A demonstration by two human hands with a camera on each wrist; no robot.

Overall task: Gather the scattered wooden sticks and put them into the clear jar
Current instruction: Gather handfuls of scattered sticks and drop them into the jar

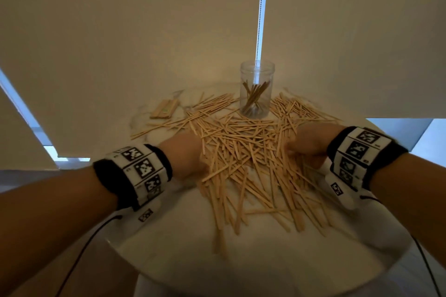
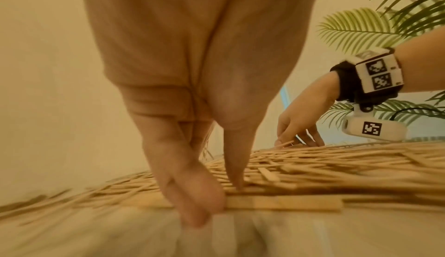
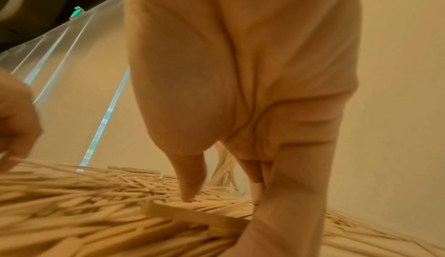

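Several wooden sticks [image 1: 243,152] lie in a loose heap across the middle of the round white table [image 1: 183,255]. Behind the heap the clear jar [image 1: 257,89] stands upright with several sticks in it. My left hand [image 1: 190,154] rests at the heap's left edge; its straight fingers [image 2: 195,204] press against stick ends and the thumb touches the sticks [image 2: 284,204] from above. At the right edge my right hand [image 1: 299,144] has its thumb [image 3: 190,192] on the sticks [image 3: 101,204] and its straight fingers against their ends. Neither hand lifts anything.
A flat bundle of sticks [image 1: 165,108] lies at the back left of the table. A blind's bead chain [image 1: 261,7] hangs behind the jar. Green palm fronds [image 2: 361,25] stand off to the right. The table's near part is bare.
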